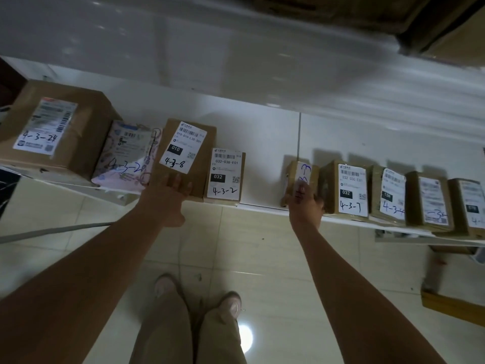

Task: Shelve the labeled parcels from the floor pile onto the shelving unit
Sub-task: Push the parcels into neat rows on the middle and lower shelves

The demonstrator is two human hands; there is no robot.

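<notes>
Parcels [430, 200], nine counted, stand in one row along the front edge of a white shelf [262, 137] above a tiled floor [275, 258]. From the left come a large carton [60, 132] penned "4-3-24" and a pink mailer bag [126, 156] marked "4-3-2", any further digit hidden. Next are a tall carton [189, 153] printed "010" and penned "4-3-8", and a low carton [225, 174] printed "032-038-E01" and penned "4-3-2". The left hand [170, 198] lies flat against the tall carton's lower front, fingers straight and together. Past a gap, the right hand [305, 206] grips a small carton [299, 177] at its lower end, fingers curled round it, its blue writing unclear. Just beside it stands a carton labelled "032" [351, 190], penned "4-3-7". Three more follow with partly legible numbers.
</notes>
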